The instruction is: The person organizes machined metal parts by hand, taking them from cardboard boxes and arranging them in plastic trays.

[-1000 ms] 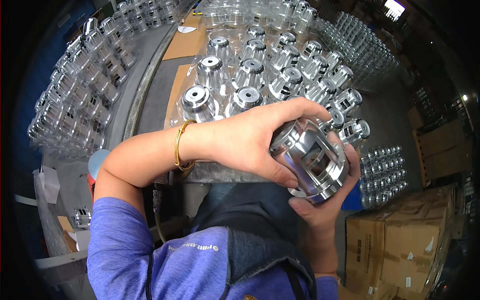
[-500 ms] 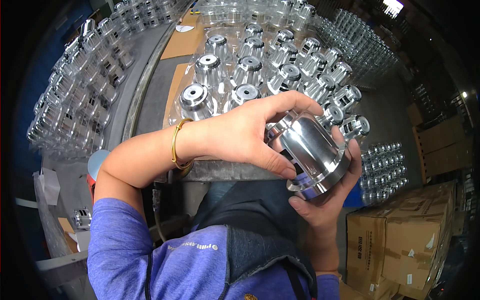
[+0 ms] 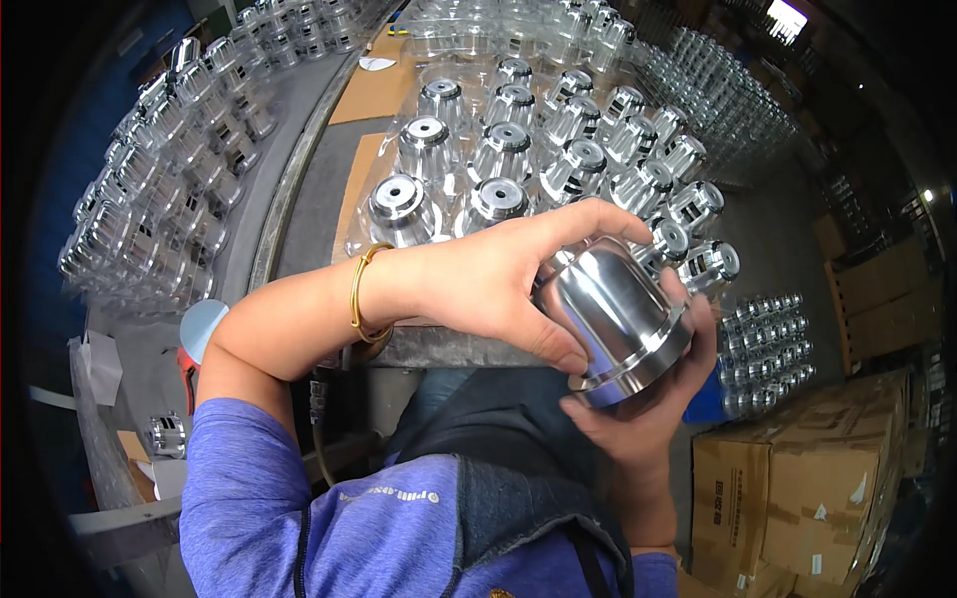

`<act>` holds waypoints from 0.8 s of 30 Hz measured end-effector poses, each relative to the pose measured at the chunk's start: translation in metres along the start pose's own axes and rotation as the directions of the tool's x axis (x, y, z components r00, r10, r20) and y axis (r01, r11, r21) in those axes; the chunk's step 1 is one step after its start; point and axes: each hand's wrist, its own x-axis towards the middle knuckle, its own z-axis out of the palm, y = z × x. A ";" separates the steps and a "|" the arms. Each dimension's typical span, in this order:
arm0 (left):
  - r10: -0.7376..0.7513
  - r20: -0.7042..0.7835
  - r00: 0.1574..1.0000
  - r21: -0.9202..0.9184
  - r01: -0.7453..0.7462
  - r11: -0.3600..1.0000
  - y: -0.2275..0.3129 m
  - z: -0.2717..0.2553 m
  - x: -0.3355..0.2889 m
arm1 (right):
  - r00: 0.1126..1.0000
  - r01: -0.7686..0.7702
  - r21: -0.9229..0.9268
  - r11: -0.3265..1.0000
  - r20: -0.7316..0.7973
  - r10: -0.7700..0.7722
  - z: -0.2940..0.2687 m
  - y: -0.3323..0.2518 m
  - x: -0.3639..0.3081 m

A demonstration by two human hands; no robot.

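Observation:
A shiny silver metal housing [image 3: 616,317], shaped like a dome-ended cup with a thick flange at its wider end, is tilted between both hands near the table's front edge. My left hand [image 3: 498,284], a gold bangle at its wrist, spans the housing from above, its thumb near the flange and its fingers over the narrow end. My right hand [image 3: 653,409] cups the flange from below and the right side, thumb and fingers wrapped round it. The narrow end is partly covered by the left fingers. Just beyond stand similar housings [image 3: 500,204] in a clear plastic tray [image 3: 357,242].
Stacked trays of silver housings [image 3: 164,189] line the left, with more [image 3: 723,105] at the far right and small stacks [image 3: 768,349] by the floor. Taped cardboard boxes [image 3: 733,498] stand at lower right. Cardboard sheets [image 3: 371,95] lie under the tray.
The housing has been turned about its axis between my hands: the dark slots on its side no longer show. My grip stays on it, and the view has shifted slightly.

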 end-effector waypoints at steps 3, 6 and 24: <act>-0.060 0.050 0.997 -0.264 0.071 0.962 0.003 0.001 -0.002 | 0.941 0.324 -0.325 0.888 0.207 -0.267 -0.008 0.007 0.004; -0.110 0.034 0.993 -0.320 0.115 0.940 0.007 0.000 -0.002 | 0.968 0.207 -0.193 0.959 0.181 -0.172 -0.001 -0.003 0.010; -0.057 -0.170 0.984 -0.301 0.003 0.954 0.005 -0.003 -0.001 | 0.878 -0.462 0.460 0.758 0.113 0.466 -0.019 0.005 0.001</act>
